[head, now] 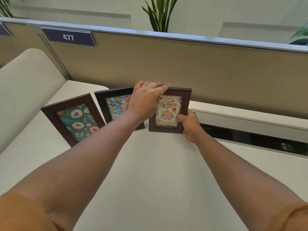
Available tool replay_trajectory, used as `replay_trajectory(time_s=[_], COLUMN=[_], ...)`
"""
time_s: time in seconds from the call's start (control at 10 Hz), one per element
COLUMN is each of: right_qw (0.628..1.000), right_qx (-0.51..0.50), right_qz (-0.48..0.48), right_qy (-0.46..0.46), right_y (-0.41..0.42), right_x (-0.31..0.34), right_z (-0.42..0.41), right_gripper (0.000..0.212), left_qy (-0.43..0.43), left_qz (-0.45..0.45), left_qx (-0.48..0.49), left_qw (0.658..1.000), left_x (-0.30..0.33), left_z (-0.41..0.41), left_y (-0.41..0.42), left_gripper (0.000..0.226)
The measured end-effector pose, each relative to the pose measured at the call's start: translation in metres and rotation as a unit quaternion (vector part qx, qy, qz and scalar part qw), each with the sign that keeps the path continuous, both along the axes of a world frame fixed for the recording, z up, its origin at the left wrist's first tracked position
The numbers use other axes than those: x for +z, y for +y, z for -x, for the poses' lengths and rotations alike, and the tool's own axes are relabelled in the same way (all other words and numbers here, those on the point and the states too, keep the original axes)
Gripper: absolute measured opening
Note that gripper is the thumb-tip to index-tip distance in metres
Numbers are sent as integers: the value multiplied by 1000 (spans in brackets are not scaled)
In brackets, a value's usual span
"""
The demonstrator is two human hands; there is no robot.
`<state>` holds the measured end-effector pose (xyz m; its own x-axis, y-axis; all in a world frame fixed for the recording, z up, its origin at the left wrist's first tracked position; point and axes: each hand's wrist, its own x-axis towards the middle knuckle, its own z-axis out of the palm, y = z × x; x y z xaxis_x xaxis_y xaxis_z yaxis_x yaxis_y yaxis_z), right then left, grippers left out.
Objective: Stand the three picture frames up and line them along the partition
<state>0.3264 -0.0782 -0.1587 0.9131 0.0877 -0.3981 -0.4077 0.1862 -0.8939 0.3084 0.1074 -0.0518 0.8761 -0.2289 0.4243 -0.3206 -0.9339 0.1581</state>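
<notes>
Three picture frames stand on the white desk in front of the tan partition. At the left is a brown frame with a donut picture. In the middle a black frame with a flower picture is partly hidden by my left arm. On the right is a brown "Happy Birthday" frame, upright. My left hand grips its top left corner. My right hand holds its lower right edge.
A grey cable trough with an open slot runs along the desk to the right of the frames. A cream curved panel rises at the left. A dark "477" label sits on the partition. Plants stand behind it.
</notes>
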Motion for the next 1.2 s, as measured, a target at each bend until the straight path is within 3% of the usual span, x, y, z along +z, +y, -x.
replay_trajectory(time_s=[0.7,0.9,1.1,1.2], right_qw=[999,989,933,852], right_qx=[1,-31,-89,-134], right_qz=[31,78,223,351], right_qy=[-21,-124,-269,-366], right_y=[7,-3,-31,-59], right_x=[1,26,104,167], right_z=[-16,11,52,82], right_gripper=[41,77,85,76], left_qy=[-28,-28,-60,-106], left_qz=[-33,-34,7,37], left_qx=[15,26,8,-11], left_qw=[999,999,998,994], left_x=[-7,-2,38,93], left_z=[-10,7,43,69], left_y=[8,0,-27,-50], left_gripper=[58,70,71,69])
